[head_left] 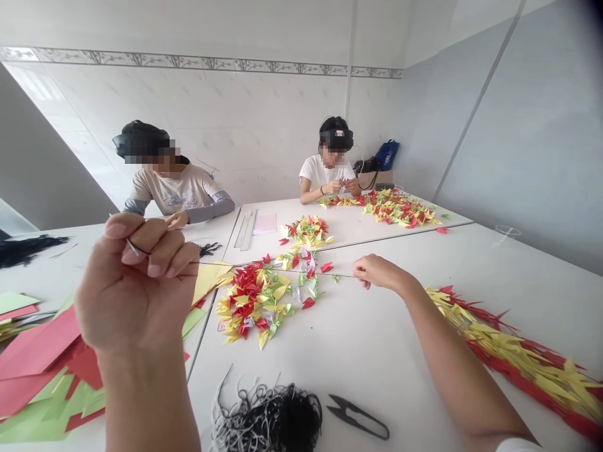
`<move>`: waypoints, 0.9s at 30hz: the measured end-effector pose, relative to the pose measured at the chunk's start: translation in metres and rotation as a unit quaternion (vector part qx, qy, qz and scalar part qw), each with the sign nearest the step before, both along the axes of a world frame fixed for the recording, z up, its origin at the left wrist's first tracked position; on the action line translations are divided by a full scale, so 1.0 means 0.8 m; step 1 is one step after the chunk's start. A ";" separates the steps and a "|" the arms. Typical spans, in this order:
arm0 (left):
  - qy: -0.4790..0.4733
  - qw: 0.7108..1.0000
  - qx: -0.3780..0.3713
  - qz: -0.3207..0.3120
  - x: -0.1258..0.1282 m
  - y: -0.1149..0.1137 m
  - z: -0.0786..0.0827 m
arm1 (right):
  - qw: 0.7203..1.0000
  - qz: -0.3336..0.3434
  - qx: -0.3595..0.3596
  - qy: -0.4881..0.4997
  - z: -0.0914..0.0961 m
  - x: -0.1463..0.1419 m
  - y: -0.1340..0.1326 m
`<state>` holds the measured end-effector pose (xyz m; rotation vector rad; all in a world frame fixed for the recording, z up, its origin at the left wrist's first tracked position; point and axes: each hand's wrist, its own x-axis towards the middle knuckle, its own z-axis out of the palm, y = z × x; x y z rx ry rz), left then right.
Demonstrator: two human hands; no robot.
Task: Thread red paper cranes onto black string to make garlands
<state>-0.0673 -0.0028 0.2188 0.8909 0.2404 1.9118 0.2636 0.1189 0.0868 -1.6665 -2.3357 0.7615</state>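
My left hand [136, 282] is raised close to the camera, fingers pinched shut on a thin needle [132, 246] with a thread [273, 269] running from it. The thread stretches taut to the right across the table to my right hand [377, 272], which pinches its other end just above the white table [377, 351]. Beneath the thread lies a heap of small folded paper pieces [257, 301] in red, yellow and green. A long string of red and yellow folded pieces [513, 351] lies along my right forearm.
Black thread tangle [268, 417] and small black snips [358, 415] lie at the near edge. Red and green paper sheets [38, 370] lie at left. Two other people sit at the far side, with more paper piles [396, 207], metal rulers [245, 230].
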 end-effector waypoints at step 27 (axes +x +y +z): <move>0.437 0.897 -0.044 0.047 0.081 0.019 -0.056 | 0.879 0.116 0.139 0.440 0.083 -0.084 -0.095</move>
